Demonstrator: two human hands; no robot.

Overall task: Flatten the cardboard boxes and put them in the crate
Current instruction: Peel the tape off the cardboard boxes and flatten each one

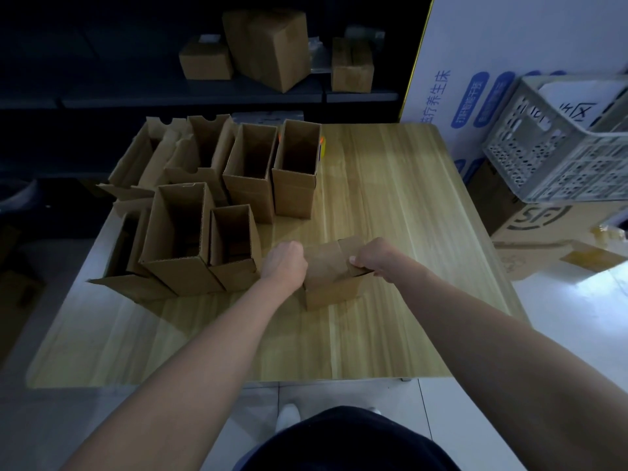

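Note:
A small brown cardboard box (331, 277) stands on the wooden table (390, 205), near its middle. My left hand (284, 263) grips the box's left side with fingers curled over the top edge. My right hand (372, 258) pinches a top flap on the right side, thumb on the flap. Several open upright cardboard boxes (238, 178) crowd the table's left half. The grey perforated plastic crate (557, 158) sits off the table to the right, on top of a printed carton, with white sheets inside it.
A dark shelf (238, 93) behind the table carries three closed cartons. A tall white printed panel (509, 45) leans at the right. A flattened printed carton (560, 239) lies on the white floor under the crate. My dark clothing shows at the bottom.

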